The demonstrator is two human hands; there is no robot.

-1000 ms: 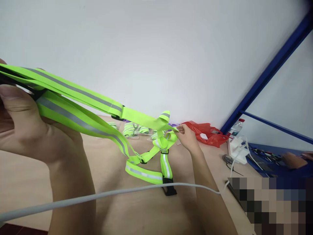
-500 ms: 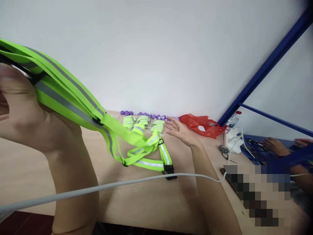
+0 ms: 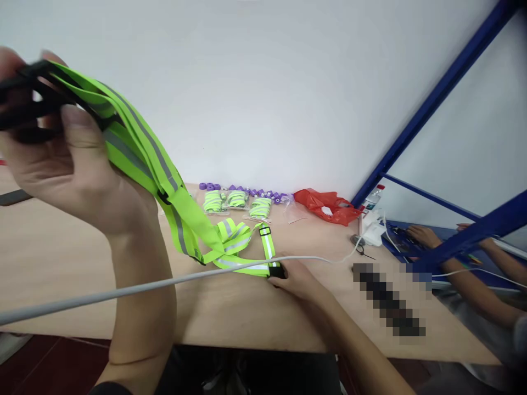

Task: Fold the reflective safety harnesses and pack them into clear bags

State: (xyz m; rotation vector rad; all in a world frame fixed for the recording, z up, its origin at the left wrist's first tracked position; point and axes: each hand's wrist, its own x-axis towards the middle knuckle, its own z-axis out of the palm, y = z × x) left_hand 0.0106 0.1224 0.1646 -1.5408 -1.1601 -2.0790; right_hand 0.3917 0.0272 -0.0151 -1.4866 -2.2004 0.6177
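I find a pale cable (image 3: 144, 285) crossing the lower frame, nearest the lens. At upper left, the left hand (image 3: 80, 175) is closed around black buckles (image 3: 41, 96). From there the yellow-green strap (image 3: 189, 222) descends to the table (image 3: 230, 321) at centre. There the right hand (image 3: 302, 280) touches the strap's end buckle (image 3: 276, 270); whether its fingers are closed I cannot tell. Beyond, I note clear packets (image 3: 260, 208) containing folded striped straps, a clear bag (image 3: 294, 211), and a red bag (image 3: 308, 202) with a white object (image 3: 326, 210) at its front. Purple rolls (image 3: 209, 186) line the wall; a red-capped bottle (image 3: 373, 198) stands right of centre.
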